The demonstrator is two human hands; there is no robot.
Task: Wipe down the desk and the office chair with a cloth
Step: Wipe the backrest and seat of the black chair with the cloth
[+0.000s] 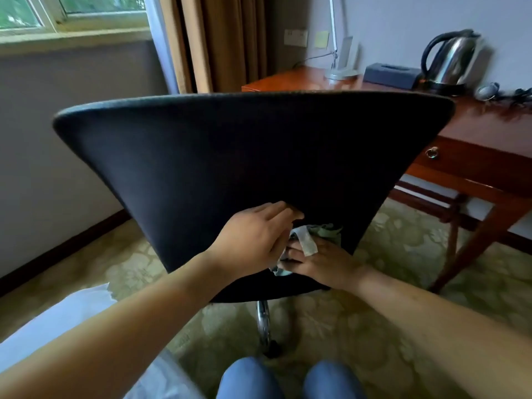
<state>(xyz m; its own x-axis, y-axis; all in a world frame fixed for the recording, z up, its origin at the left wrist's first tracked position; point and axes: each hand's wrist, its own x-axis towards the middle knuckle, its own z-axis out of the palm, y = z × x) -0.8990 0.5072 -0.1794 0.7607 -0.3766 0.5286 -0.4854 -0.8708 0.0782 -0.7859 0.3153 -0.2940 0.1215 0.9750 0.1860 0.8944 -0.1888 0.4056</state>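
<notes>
The black office chair (247,156) fills the middle of the view, its backrest turned toward me. A pale green-grey cloth (309,240) is bunched at the lower edge of the backrest. My right hand (319,262) holds the cloth there, with a strip of it draped over the fingers. My left hand (256,237) reaches in from the left, its fingers lying against the backrest and touching the cloth. The reddish wooden desk (483,125) stands behind the chair on the right.
On the desk stand a steel kettle (452,60), a dark tissue box (390,74), a lamp base (341,72) and some cables (515,95). A white bed edge (72,318) lies at lower left. The chair's chrome leg (263,321) stands on patterned carpet. My knees (285,380) are below.
</notes>
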